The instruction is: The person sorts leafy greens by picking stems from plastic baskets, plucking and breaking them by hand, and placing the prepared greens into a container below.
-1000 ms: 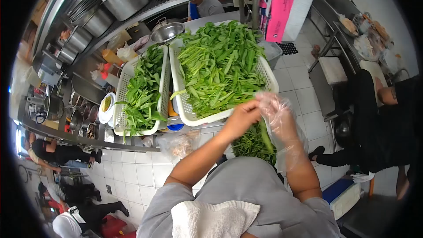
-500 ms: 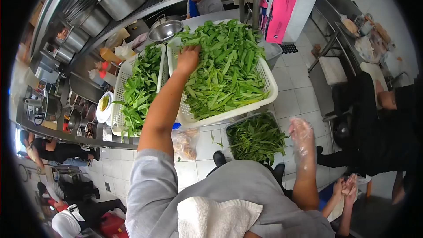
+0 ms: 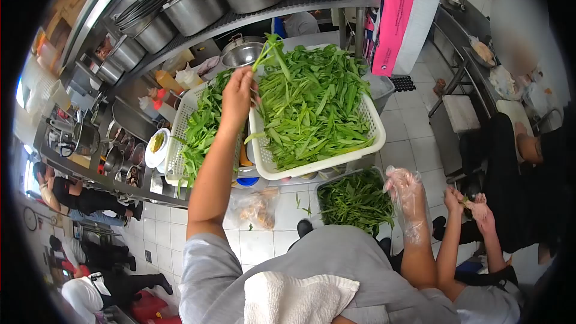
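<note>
My bare left hand [image 3: 239,95] is closed on a sprig of leafy greens [image 3: 276,59], water spinach by its look, held up over the left edge of a white perforated basket [image 3: 327,166]. Heaped water spinach [image 3: 315,105] fills that basket. A second white basket [image 3: 175,165] of the same greens stands to the left, partly hidden behind my forearm. In a clear plastic glove, my right hand [image 3: 408,192] is raised with its fingers loosely apart, holding nothing that I can see. It is beside a floor-level tub [image 3: 354,201] of darker greens.
Another person's hands [image 3: 471,204] hold a small green piece close to my right arm. A shelf with metal pots [image 3: 195,6] spans the back. A plastic bag [image 3: 255,207] lies below the baskets. Someone in black [image 3: 528,186] stands at the right.
My left hand has come up out of the greens with a sprig in it. My right hand has moved slightly. The other person's hands have moved up beside my right arm.
</note>
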`<state>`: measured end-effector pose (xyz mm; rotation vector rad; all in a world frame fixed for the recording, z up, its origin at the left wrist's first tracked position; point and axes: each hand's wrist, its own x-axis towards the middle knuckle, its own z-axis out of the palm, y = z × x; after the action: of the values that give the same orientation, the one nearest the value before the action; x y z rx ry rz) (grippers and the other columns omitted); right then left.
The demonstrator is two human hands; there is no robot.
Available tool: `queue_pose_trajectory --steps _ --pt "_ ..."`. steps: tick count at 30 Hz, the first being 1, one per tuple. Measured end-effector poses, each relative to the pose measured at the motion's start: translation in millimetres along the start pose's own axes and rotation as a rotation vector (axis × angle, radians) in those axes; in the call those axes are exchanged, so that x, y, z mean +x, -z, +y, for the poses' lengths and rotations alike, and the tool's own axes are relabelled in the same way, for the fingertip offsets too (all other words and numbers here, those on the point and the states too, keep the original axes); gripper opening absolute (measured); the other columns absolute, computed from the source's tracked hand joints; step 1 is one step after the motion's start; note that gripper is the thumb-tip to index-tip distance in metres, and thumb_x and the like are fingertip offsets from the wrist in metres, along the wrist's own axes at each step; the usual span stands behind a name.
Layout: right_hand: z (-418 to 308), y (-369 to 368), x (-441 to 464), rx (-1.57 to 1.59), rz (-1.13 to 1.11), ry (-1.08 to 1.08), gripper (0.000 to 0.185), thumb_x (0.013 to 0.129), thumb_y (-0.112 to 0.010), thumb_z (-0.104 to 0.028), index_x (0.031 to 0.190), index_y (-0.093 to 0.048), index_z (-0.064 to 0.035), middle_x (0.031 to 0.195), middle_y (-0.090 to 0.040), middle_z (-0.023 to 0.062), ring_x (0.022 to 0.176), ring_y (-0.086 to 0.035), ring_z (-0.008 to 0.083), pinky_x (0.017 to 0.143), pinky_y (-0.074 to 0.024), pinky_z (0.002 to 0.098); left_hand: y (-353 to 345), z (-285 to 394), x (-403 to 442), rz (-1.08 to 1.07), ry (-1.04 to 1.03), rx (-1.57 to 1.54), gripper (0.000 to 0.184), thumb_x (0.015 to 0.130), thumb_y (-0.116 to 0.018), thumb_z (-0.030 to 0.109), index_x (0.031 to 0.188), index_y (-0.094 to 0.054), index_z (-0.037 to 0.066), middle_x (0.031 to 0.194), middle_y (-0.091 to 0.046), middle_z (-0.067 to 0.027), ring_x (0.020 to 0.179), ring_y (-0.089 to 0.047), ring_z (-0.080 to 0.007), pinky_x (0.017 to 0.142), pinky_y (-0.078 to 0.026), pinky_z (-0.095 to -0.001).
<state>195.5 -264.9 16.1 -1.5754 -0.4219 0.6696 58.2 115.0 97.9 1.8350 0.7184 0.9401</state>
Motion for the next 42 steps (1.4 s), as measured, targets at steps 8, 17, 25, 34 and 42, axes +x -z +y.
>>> queue_pose_trajectory --steps 8,17,25,34,42 --pt "-29 -35 3 0.012 -0.124 0.272 0.013 0.086 -0.061 -0.006 0.098 -0.064 -0.0018 0.079 -0.064 0.0053 0.068 -0.057 0.0118 0.063 -0.0473 0.0272 -33 -26 -66 -0.242 0.354 -0.348 0.027 0.094 -0.044 0.012 0.120 -0.044 0.002 0.091 -0.065 -0.0080 0.054 -0.043 -0.0075 0.048 -0.037 -0.0228" --pt "-54 -76 25 -0.925 -0.101 1.218 0.019 0.078 -0.060 -0.005 0.098 -0.062 -0.0051 0.096 -0.062 0.0096 0.078 -0.061 0.0251 0.068 -0.0508 0.0374 -86 -15 -143 -0.489 0.180 0.036 0.015 0.092 -0.048 0.008 0.106 -0.046 0.005 0.082 -0.061 -0.0076 0.060 -0.046 -0.0106 0.054 -0.040 -0.0278" --pt "49 -59 24 -0.878 -0.105 0.694 0.011 0.081 -0.058 -0.014 0.077 -0.063 -0.0048 0.069 -0.062 0.0088 0.064 -0.060 0.0198 0.057 -0.0454 0.0355 -136 -36 -216 -0.480 -0.015 -0.105 0.011 0.095 -0.049 0.007 0.102 -0.041 0.007 0.069 -0.056 -0.0040 0.063 -0.055 -0.0144 0.060 -0.045 -0.0282" --pt "79 50 7 -0.434 0.209 0.030 0.021 0.093 -0.053 -0.017 0.096 -0.068 -0.0038 0.081 -0.068 0.0047 0.070 -0.058 0.0136 0.068 -0.0453 0.0282 -158 -61 -220 -0.745 -0.301 0.126 0.032 0.088 -0.064 0.029 0.100 -0.063 0.000 0.096 -0.064 -0.0261 0.099 -0.061 -0.0387 0.084 -0.048 -0.0430" --pt "63 43 -8 -0.479 0.235 0.066 0.015 0.093 -0.054 -0.012 0.099 -0.065 -0.0029 0.088 -0.068 0.0063 0.075 -0.059 0.0169 0.072 -0.0461 0.0296 -116 -56 -23 -0.275 -0.109 0.508 0.024 0.091 -0.058 0.018 0.105 -0.059 -0.001 0.094 -0.067 -0.0173 0.075 -0.068 -0.0282 0.063 -0.052 -0.0391"
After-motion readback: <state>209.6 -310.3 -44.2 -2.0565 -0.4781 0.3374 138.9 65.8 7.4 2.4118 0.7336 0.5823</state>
